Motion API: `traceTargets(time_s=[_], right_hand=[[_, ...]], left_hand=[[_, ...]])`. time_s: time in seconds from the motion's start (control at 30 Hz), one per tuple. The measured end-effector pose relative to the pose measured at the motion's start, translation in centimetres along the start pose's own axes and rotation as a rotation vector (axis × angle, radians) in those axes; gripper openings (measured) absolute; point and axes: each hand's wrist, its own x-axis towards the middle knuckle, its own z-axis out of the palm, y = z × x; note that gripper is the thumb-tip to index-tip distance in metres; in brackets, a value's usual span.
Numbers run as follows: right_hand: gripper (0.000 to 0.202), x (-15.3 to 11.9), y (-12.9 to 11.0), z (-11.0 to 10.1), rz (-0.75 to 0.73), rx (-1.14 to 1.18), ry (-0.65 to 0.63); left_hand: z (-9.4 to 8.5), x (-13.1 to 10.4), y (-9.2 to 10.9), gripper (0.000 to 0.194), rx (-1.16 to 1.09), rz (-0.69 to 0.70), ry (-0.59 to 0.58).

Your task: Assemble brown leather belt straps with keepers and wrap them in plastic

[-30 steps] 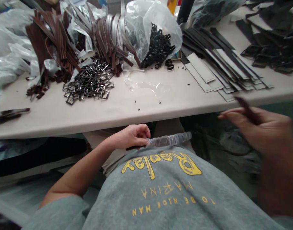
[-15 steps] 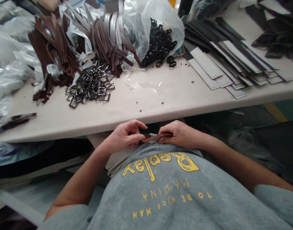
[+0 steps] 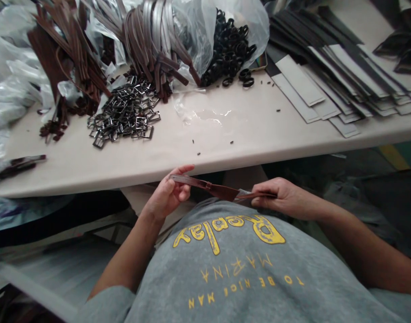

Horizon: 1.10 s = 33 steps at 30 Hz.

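Note:
A brown strap (image 3: 222, 190) stretches between my two hands, just in front of the table edge and close to the grey shirt. My left hand (image 3: 172, 190) pinches its left end between thumb and fingers. A small loop sits around the strap near its middle, where it widens. Towards the right the strap narrows, and my right hand (image 3: 279, 196) has its fingers closed on that part. Something whitish and translucent lies beside the strap near my right fingers; I cannot make out what it is.
On the table (image 3: 212, 159) are metal buckles (image 3: 124, 110), brown straps (image 3: 151, 45), black rings (image 3: 230, 49) by a clear plastic bag (image 3: 195, 36), and black-and-white strips (image 3: 303, 85) at the right. Small dark bits lie scattered. Dark pieces (image 3: 20, 167) rest at the left edge.
My hands have moved apart, the right one to the right. More of the brown strap now shows, and its left end is raised in my left hand. The view has shifted slightly.

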Motion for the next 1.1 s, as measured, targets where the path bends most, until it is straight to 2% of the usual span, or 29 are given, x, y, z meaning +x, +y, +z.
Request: traceTargets(time_s=[0.07,0.17,0.27,0.47,0.7,0.8,0.9,1.0,1.1], right_hand=[[0.048,0.1,-0.1,0.1,0.002,0.017,-0.010],[0.052,0.3,-0.3,0.0,-0.001,0.035,-0.022],[0.057,0.6,-0.3,0.1,0.024,0.129,-0.044],[0.059,1.4,0.4,0.8,0.041,0.377,-0.073],[0.055,1.9,1.1,0.7,0.040,0.446,-0.093],[0.048,1.8,0.7,0.8,0.043,0.361,-0.049],[0.041,1.7,0.3,1.3,-0.018,0.173,0.027],[0.038,1.6,0.3,1.6,-0.115,-0.020,0.135],[0.032,1.3,0.3,1.4,-0.225,-0.215,0.234]], left_hand=[[0.8,-0.1,-1.3,0.069,-0.012,-0.042,-0.013],[2.4,-0.3,-2.5,0.049,0.101,-0.108,0.018],[3.5,-0.3,-3.1,0.040,0.167,-0.121,0.023],[4.0,0.0,-4.4,0.043,0.027,-0.126,0.135],[4.3,0.2,-4.8,0.046,-0.029,-0.188,0.205],[4.2,0.5,-5.1,0.040,0.018,-0.226,0.212],[4.2,0.7,-5.4,0.033,0.103,-0.233,0.184],[4.1,0.8,-5.5,0.023,0.248,-0.111,0.201],[4.1,0.6,-4.9,0.014,0.428,0.117,0.183]])
